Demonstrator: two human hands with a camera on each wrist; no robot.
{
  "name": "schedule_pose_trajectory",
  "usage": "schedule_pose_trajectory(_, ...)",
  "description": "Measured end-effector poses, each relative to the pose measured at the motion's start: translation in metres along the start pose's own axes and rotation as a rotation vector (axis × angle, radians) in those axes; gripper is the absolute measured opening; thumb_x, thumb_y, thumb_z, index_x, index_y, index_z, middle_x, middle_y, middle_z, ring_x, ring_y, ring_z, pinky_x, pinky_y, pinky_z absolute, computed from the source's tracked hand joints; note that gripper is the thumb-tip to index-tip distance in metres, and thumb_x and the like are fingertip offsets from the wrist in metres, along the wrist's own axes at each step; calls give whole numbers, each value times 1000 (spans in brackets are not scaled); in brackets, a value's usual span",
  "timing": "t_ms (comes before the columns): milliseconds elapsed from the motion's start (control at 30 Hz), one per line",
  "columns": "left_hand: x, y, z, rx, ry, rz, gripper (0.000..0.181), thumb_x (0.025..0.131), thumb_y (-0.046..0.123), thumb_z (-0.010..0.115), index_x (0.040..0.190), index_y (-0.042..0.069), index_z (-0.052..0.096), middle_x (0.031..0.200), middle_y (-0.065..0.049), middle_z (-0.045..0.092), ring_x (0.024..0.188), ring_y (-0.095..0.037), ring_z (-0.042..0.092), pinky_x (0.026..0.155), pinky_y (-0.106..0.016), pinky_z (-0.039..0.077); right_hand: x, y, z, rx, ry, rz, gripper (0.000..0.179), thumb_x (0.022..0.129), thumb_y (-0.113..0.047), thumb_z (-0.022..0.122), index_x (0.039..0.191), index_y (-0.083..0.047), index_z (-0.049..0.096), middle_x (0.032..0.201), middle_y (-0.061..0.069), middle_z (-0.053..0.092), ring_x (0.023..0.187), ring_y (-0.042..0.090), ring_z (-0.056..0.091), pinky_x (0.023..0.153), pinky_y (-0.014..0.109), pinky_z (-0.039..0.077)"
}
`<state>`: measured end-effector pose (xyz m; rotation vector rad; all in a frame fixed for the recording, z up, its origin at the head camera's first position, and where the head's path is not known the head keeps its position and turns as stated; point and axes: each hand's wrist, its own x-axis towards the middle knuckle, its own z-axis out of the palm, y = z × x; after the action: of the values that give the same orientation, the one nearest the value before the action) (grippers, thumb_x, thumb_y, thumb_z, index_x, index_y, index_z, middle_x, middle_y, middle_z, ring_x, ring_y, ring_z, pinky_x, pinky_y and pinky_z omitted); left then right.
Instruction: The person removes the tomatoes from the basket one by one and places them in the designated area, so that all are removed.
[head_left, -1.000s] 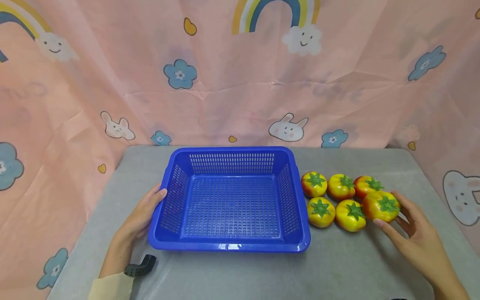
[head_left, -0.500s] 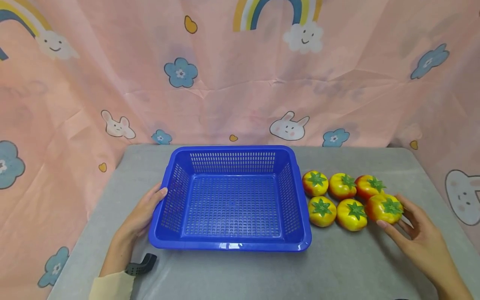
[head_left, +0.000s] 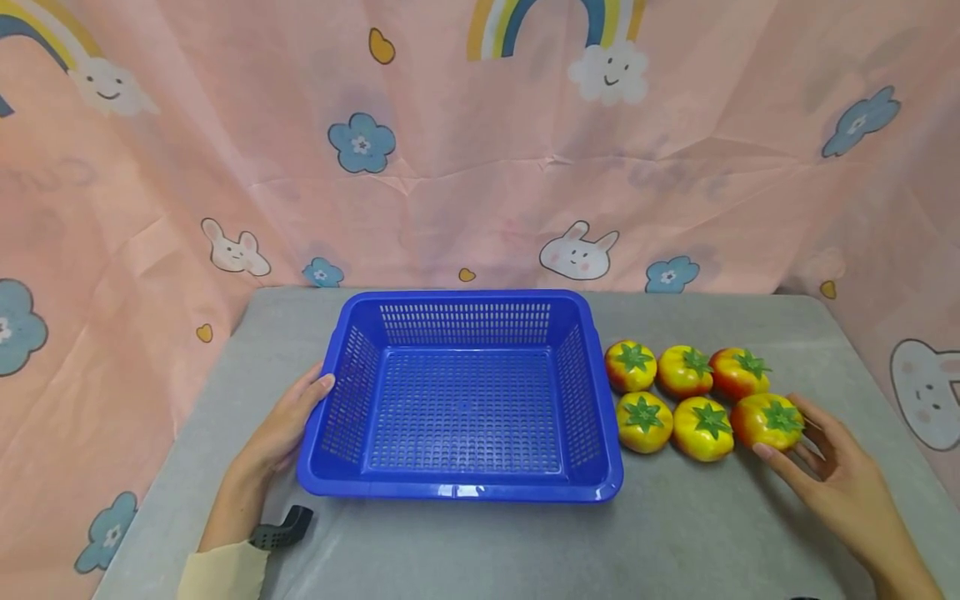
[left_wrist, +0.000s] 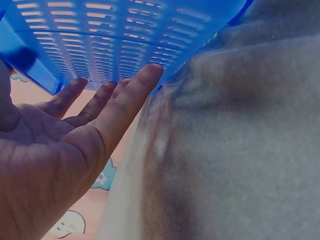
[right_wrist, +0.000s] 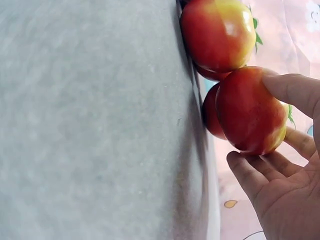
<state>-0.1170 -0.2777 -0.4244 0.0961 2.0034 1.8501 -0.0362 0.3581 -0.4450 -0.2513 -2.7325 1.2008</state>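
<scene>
A blue plastic basket point(head_left: 463, 417) with slotted walls stands in the middle of the table. My left hand point(head_left: 288, 421) holds its left rim, the thumb over the edge; in the left wrist view its fingers point(left_wrist: 125, 107) lie along the outer wall. To the right, a yellow-red toy tomato point(head_left: 767, 422) with a green star-shaped top sits between the thumb and fingers of my right hand point(head_left: 843, 475), at the right end of the front row. Seen from the right wrist, the held tomato point(right_wrist: 252, 110) is pinched from both sides and stands slightly off the table line.
Several more toy tomatoes point(head_left: 702, 429) form two short rows between the basket and my right hand. A grey cloth point(head_left: 480, 550) covers the table. Behind it hangs a pink printed curtain point(head_left: 465, 208). A dark strap point(head_left: 281, 529) is around the left wrist.
My right hand has lowered the held tomato and moved it slightly toward me, so it overlaps the back-row tomato less. The left hand and basket keep their place.
</scene>
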Motion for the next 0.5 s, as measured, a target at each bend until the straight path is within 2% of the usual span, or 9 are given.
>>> schedule_pose_trajectory(67, -1, -1, 0, 7, 3, -4, 70, 116, 42, 33, 169, 3, 9, 155, -44, 39, 118, -16, 71, 96, -40, 63, 1, 2, 0, -11, -17, 8, 83, 100, -14, 75, 168, -11, 28, 176, 16, 23, 140, -18, 29, 99, -8, 32)
schedule_pose_trajectory(133, -1, -2, 0, 7, -1, -5, 70, 116, 42, 33, 169, 3, 9, 155, -44, 39, 119, -17, 70, 97, -41, 63, 2, 4, 1, -20, -32, 19, 83, 100, -16, 74, 168, -9, 26, 176, 18, 22, 148, -11, 28, 100, -8, 30)
schedule_pose_trajectory(233, -2, -2, -1, 9, -6, 1, 70, 116, 42, 33, 169, 4, 8, 156, -43, 38, 119, -16, 70, 96, -41, 63, 5, 7, 3, -46, -52, 65, 85, 102, -23, 73, 169, -9, 22, 176, 22, 19, 162, 16, 27, 101, -7, 29)
schedule_pose_trajectory(300, -1, -1, -1, 0, -10, 9, 70, 116, 41, 33, 169, 3, 9, 153, -45, 39, 116, -16, 71, 95, -41, 64, 7, 11, 5, -55, -64, 102, 87, 102, -28, 72, 170, -11, 20, 176, 24, 16, 162, 38, 25, 101, -7, 29)
schedule_pose_trajectory(333, -1, -1, -2, -3, -11, 11, 70, 116, 41, 34, 169, 2, 9, 153, -45, 40, 115, -15, 71, 94, -40, 64, 7, 12, 5, -56, -70, 114, 87, 103, -29, 71, 170, -12, 19, 176, 24, 15, 161, 45, 24, 101, -6, 30)
schedule_pose_trajectory(400, 0, -1, -2, -7, -16, 15, 69, 116, 40, 34, 168, 1, 10, 151, -46, 40, 114, -15, 72, 93, -40, 64, 8, 14, 6, -53, -81, 134, 88, 103, -31, 71, 171, -13, 18, 177, 23, 14, 159, 49, 23, 100, -6, 32)
schedule_pose_trajectory(500, 1, -2, -3, -1, -19, 19, 69, 116, 40, 34, 168, 1, 9, 151, -46, 40, 113, -14, 72, 93, -38, 64, 9, 17, 7, -38, -96, 138, 88, 103, -30, 71, 171, -14, 18, 178, 21, 13, 162, 45, 21, 101, -5, 33)
